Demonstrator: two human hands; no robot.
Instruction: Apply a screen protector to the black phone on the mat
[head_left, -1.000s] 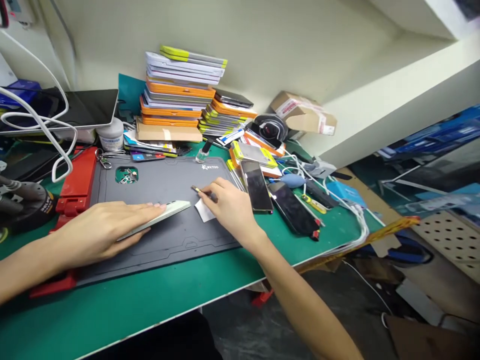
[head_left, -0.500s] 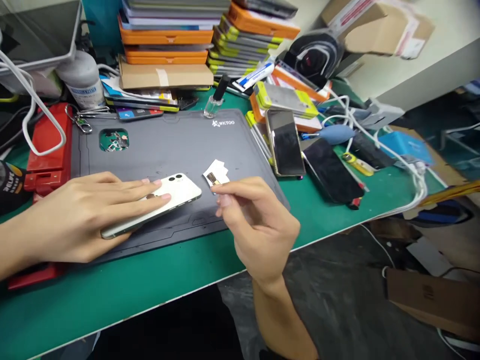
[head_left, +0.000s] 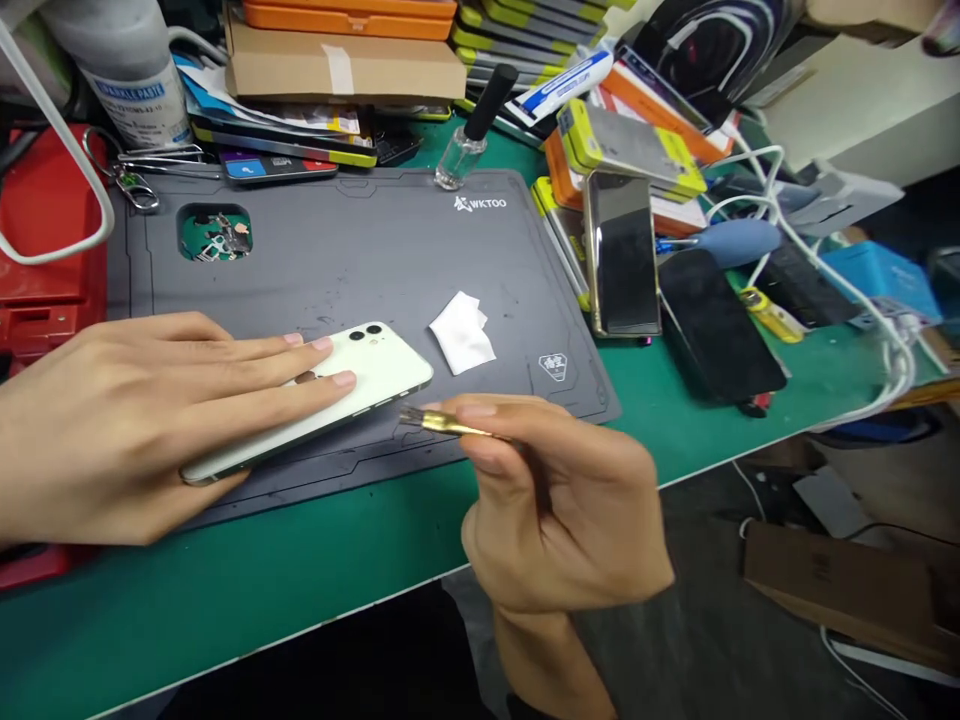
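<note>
Clutter crowds the green counter (head_left: 315, 580), and the dark grey rubber work mat (head_left: 360, 260) fills the middle of the frame. On the mat, left of centre, lies the pale green smartphone (head_left: 360, 385), back up, its twin camera lenses at the end nearest mid-frame. Its long axis runs diagonally from lower left to upper right, the camera end pointing toward the upper right.

The left hand (head_left: 142, 420) lies flat on the phone, fingers spread along its back, pressing rather than gripping. The right hand (head_left: 555, 500), lower centre, is pinched shut around a slim brass-coloured brush-tipped tool (head_left: 442, 424); its bristle tip sits just beside the phone's lower right edge, and I cannot tell whether it touches.

A small white folded wipe (head_left: 463, 333) rests on the mat just right of the phone.

Risks, as I judge them: with only flat pressure holding it, the phone could skid on the mat if the tool pushes sideways. A slip of the metal tip could scratch the edge or the lenses close by.
</note>
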